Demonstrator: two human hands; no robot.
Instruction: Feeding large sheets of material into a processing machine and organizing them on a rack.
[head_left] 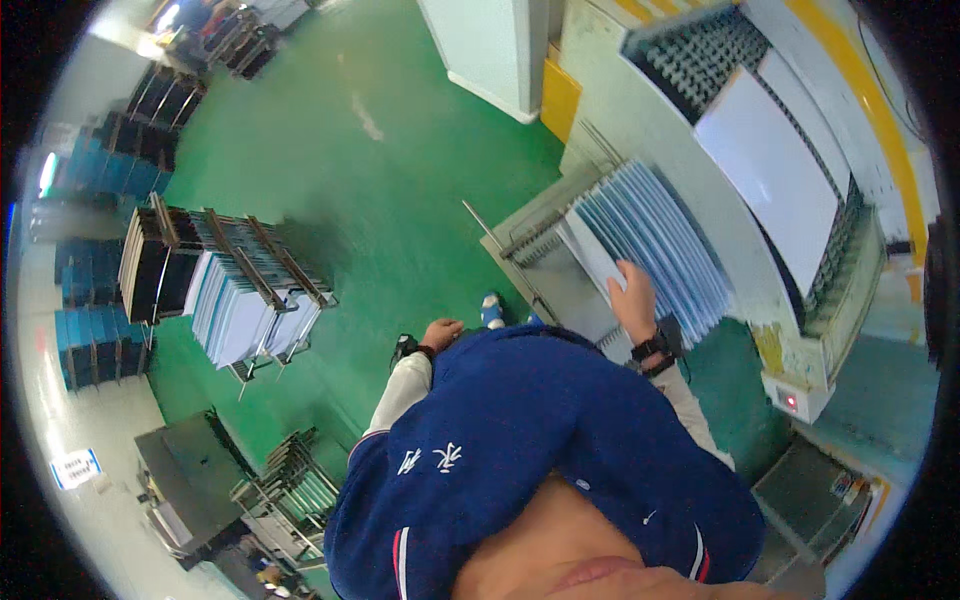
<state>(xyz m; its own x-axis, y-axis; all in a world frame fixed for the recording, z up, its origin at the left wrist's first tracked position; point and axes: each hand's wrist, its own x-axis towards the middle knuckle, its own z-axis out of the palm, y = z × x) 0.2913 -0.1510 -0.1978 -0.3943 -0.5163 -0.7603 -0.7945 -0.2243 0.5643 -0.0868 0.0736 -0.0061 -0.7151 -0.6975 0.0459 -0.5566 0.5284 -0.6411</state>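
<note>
My right hand (632, 302) is closed at the near end of a thin white panel (592, 250), the leftmost of a row in a rack. Many thin blue-white panels (655, 240) stand on edge in that metal rack (525, 235), just right of the hand. A dark band circles my right wrist. My left hand (440, 334) is low beside my blue jacket, away from the rack. Nothing shows in it, and its fingertips are partly hidden.
Right of the rack stands a pale machine (690, 150) with a roller bed (715, 55) carrying white panels (775, 165). A second loaded rack (235, 285) stands on the green floor (400, 200) to the left. A smaller rack (300, 485) is at the lower left.
</note>
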